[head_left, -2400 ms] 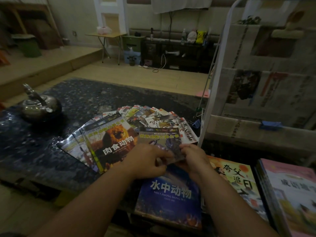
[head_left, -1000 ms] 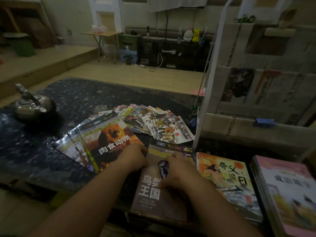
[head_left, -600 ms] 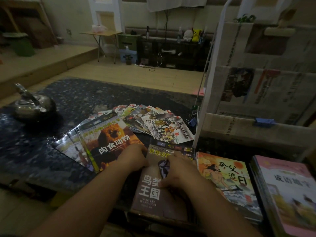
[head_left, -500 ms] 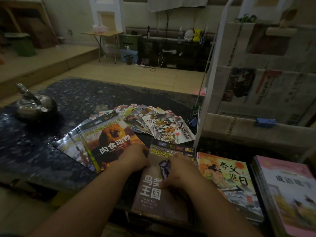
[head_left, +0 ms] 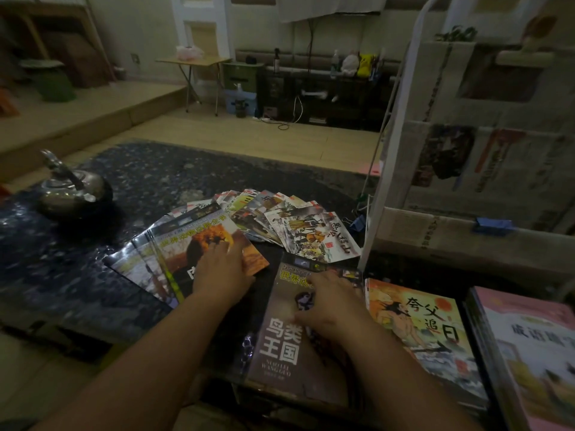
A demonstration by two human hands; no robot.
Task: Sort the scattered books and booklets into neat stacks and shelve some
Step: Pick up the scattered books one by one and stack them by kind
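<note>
**While the right hand steadies the bird book, the left moves on to the lion book**

Since half a second ago, when both hands sat on the grey-brown bird book (head_left: 280, 353), the left hand (head_left: 222, 269) has left that book's left edge. It now lies on the orange-brown lion-cover book (head_left: 199, 241), which tops a fanned sheaf of glossy books to the left. Its fingers are spread flat on the cover and grip nothing yet. The right hand (head_left: 329, 309) has not moved and rests on the upper half of the bird book with loose fingers, pressing rather than clasping. The hands are now apart, one per book.

The bird book lies flat at the near edge of the dark speckled stone tabletop (head_left: 155, 175). It covers the blue book that showed there two seconds ago, so that placement looks finished and the near stack has gained a volume. The lion book is probably next to be drawn toward the stack.

Much sorting remains:
- The fan of small picture booklets (head_left: 298, 225) is spread at the far side, just beyond the bird book.
- The orange illustrated storybook (head_left: 420, 325) lies just right of the stack.
- The pink-covered book (head_left: 529, 353) lies at the far right.
- The white-framed shelf rack (head_left: 395, 150), lined with newspaper, stands to the right, and no book from the tabletop is visible on it.
</note>
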